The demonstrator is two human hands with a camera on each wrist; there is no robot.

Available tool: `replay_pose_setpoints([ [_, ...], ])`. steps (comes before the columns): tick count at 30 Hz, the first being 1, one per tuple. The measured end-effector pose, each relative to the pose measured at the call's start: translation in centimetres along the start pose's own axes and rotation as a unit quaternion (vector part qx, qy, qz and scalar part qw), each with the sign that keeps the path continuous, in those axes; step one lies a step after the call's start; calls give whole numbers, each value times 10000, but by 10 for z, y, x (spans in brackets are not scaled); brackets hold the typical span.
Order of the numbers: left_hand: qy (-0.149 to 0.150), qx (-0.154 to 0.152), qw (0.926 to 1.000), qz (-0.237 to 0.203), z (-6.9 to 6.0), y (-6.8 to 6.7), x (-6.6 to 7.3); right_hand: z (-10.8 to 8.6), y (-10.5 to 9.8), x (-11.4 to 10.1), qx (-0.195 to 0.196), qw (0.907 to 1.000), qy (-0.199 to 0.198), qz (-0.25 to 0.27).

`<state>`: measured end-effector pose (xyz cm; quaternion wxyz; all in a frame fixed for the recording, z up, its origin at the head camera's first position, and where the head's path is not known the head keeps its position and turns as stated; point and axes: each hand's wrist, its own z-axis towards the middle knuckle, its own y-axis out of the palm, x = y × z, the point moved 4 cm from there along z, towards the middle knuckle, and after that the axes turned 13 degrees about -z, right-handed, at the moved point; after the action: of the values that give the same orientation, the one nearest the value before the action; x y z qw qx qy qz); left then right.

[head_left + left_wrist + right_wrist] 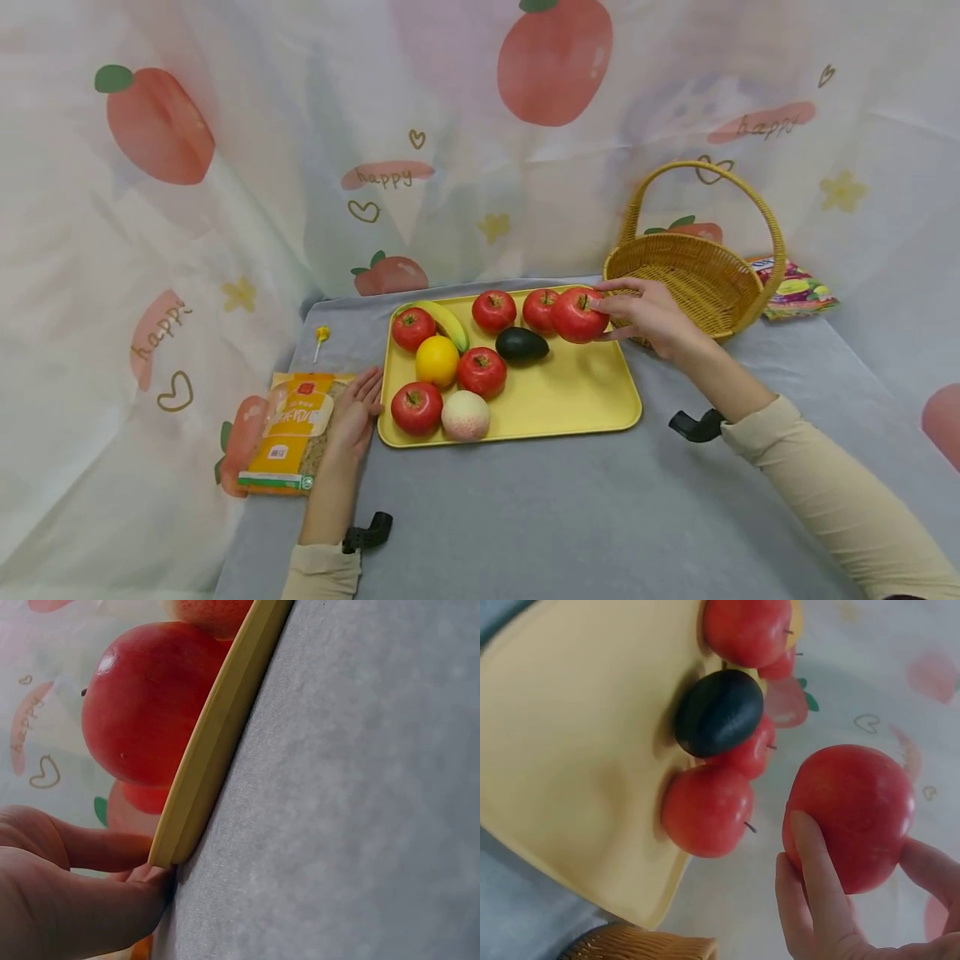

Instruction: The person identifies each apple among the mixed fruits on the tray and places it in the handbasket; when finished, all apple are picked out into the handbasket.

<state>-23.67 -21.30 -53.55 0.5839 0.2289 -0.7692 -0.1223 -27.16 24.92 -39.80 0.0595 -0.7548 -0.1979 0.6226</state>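
Left hand (352,421) lies at the left end of the yellow tray (570,392), fingers fairly straight, touching the rim; right hand (651,317) pinches a red apple (576,317) between thumb and fingers, holding it above the tray's right part, near its far edge. Both arms wear beige sleeves and black wrist mounts (367,533).

Grey cloth (525,508) spreads on the near side of the tray and under it. Along the tray's near edge, towards its left end, sit one resting apple (417,408) and, beside it on the right, a pale, pink-speckled fruit (466,416). Left of the tray lies an orange-and-clear packet (288,433), partly behind the left hand.

Further in on the tray come an orange (437,362), a second resting apple just right of it, and a dark avocado (522,344) beyond that. Towards the tray's far edge are three more apples, one at the left against a banana (448,323) and two near the middle.

Past the tray's far left corner lies a yellow lollipop (321,334). By its far right corner stands a wicker basket (682,258) with a tall handle, a colourful bag (798,292) right of it. Behind everything hangs a fruit-printed curtain (285,83).
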Motion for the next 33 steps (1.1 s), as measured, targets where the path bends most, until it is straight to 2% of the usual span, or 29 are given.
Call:
replay_pose_setpoints([
  [10,-58,50,10000,26,3,0,1,7,-21,-11,75,9983,116,560],
  [17,-145,153,9998,-39,3,-1,1,12,-29,-18,209,9993,144,279],
  [24,-87,70,9999,33,3,1,1,17,-39,-23,339,9991,209,165],
  [33,-109,109,9999,7,1,0,1,29,-56,-22,326,9988,358,13],
])
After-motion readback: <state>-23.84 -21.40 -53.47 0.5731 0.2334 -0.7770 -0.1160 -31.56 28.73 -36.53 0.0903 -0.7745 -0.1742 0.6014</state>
